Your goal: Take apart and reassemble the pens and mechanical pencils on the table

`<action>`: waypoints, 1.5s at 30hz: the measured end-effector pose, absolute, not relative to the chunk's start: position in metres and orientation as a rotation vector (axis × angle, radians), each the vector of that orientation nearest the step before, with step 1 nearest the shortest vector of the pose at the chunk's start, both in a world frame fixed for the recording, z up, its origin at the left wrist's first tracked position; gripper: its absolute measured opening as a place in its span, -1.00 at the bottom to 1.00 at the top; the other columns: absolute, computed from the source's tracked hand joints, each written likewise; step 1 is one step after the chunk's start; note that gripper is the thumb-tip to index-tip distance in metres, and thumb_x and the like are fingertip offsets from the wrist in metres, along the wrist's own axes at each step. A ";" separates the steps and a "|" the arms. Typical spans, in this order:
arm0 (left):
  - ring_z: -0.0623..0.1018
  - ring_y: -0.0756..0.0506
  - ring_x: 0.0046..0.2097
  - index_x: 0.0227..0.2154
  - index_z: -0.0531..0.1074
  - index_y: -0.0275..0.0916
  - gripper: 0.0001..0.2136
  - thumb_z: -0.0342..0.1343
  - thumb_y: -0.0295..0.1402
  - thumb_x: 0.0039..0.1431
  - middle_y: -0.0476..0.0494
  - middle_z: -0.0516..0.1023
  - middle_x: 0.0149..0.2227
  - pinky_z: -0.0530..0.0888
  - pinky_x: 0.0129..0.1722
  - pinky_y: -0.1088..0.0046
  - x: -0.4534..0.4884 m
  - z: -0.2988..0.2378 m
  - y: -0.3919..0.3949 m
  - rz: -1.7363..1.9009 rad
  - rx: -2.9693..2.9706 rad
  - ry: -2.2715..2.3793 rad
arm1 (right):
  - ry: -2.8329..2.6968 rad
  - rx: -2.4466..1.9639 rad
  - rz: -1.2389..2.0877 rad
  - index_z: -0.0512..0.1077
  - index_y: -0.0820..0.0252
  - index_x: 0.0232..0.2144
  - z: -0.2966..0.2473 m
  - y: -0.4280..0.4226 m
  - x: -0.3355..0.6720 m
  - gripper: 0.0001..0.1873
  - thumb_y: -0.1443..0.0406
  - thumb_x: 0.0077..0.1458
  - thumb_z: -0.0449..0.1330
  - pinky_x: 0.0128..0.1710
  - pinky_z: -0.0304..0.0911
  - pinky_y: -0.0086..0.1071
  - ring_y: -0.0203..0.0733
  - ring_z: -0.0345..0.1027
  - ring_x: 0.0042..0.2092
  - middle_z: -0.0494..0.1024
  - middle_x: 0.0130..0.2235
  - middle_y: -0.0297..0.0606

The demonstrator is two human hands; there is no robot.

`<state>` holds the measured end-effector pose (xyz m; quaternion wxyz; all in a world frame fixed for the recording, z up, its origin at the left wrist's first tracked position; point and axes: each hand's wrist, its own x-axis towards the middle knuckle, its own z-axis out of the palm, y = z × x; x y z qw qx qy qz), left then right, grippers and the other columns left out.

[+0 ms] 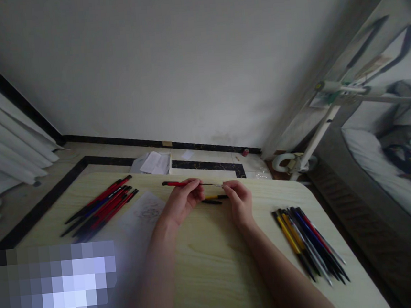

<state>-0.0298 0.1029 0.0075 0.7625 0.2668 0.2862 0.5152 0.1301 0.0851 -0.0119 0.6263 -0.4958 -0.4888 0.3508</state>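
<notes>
My left hand (185, 200) is closed around a red pen (174, 183), whose black end points left past the thumb. Out of its other side runs a thin dark rod with a pale end, like a pen refill (213, 185). Fingertips of my right hand (240, 200) pinch together at that pale end; any small part between them is too fine to make out. Below the gap between both hands, a yellow pen piece (214, 197) and a black pen piece (211, 202) lie on the wooden table (208, 264).
At the left lie several red and blue pens (105, 201) beside a printed sheet (142, 211). A bunch of yellow, clear, blue and red pens (309, 243) lies at the right. Beyond the table stand an open box with papers (156, 163) and a white metal frame (319, 134).
</notes>
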 end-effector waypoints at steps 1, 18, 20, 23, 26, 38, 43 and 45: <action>0.42 0.06 -0.48 -0.43 0.41 -0.34 -0.90 0.12 -0.41 -0.03 -0.05 0.42 -0.52 0.36 -0.45 0.55 -0.030 0.008 0.103 1.122 0.577 0.622 | -1.120 -1.133 0.806 0.36 0.20 -0.51 -0.012 0.085 0.130 -0.89 0.26 -0.07 0.13 -0.35 0.12 -0.40 -0.27 0.21 -0.37 0.38 -0.45 -0.34; 0.30 0.15 -0.57 -0.46 0.40 -0.32 -0.94 0.05 -0.45 0.02 0.03 0.32 -0.58 0.27 -0.55 0.61 -0.039 0.017 0.104 1.174 0.262 0.367 | -1.307 -1.249 0.583 0.34 0.20 -0.50 -0.001 0.079 0.126 -0.89 0.28 -0.03 0.07 -0.30 0.14 -0.35 -0.23 0.22 -0.35 0.37 -0.45 -0.31; 0.30 0.15 -0.57 -0.47 0.39 -0.32 -0.94 0.04 -0.45 0.03 0.04 0.31 -0.58 0.28 -0.55 0.61 -0.040 0.018 0.105 1.173 0.230 0.334 | -1.314 -1.254 0.584 0.35 0.20 -0.51 -0.001 0.079 0.126 -0.88 0.28 -0.03 0.07 -0.31 0.13 -0.36 -0.24 0.23 -0.35 0.37 -0.45 -0.31; 0.30 0.15 -0.56 -0.46 0.39 -0.32 -0.92 0.02 -0.43 0.05 0.04 0.30 -0.57 0.27 -0.55 0.62 -0.042 0.018 0.105 1.186 0.203 0.308 | -1.334 -1.270 0.586 0.36 0.20 -0.51 -0.002 0.079 0.124 -0.88 0.27 -0.04 0.09 -0.33 0.13 -0.36 -0.24 0.22 -0.36 0.38 -0.46 -0.32; 0.30 0.15 -0.56 -0.44 0.40 -0.33 -0.91 0.01 -0.44 0.06 0.03 0.31 -0.58 0.27 -0.56 0.62 -0.044 0.017 0.105 1.203 0.192 0.289 | -1.366 -1.292 0.579 0.37 0.20 -0.50 -0.002 0.079 0.122 -0.88 0.27 -0.04 0.09 -0.33 0.14 -0.36 -0.24 0.23 -0.37 0.37 -0.47 -0.32; 0.26 0.16 -0.61 -0.44 0.42 -0.34 -0.85 0.01 -0.36 0.07 0.05 0.25 -0.63 0.23 -0.60 0.62 -0.047 0.015 0.107 1.202 0.178 0.268 | -1.559 -1.336 0.483 0.43 0.16 -0.50 0.006 0.074 0.140 -0.89 0.28 -0.04 0.11 -0.24 0.18 -0.29 -0.19 0.27 -0.27 0.40 -0.37 -0.25; 0.24 0.17 -0.62 -0.45 0.42 -0.33 -0.84 0.02 -0.34 0.06 0.07 0.23 -0.64 0.22 -0.61 0.62 -0.046 0.016 0.107 1.203 0.179 0.301 | -1.573 -1.344 0.507 0.45 0.15 -0.49 0.000 0.074 0.143 -0.88 0.29 -0.05 0.12 -0.23 0.20 -0.28 -0.17 0.28 -0.26 0.41 -0.36 -0.23; 0.25 0.17 -0.62 -0.44 0.42 -0.33 -0.84 0.02 -0.35 0.06 0.07 0.23 -0.64 0.22 -0.60 0.62 -0.045 0.016 0.107 1.199 0.183 0.292 | -1.590 -1.345 0.521 0.46 0.15 -0.48 -0.001 0.074 0.144 -0.88 0.28 -0.05 0.12 -0.24 0.21 -0.28 -0.17 0.28 -0.27 0.41 -0.35 -0.23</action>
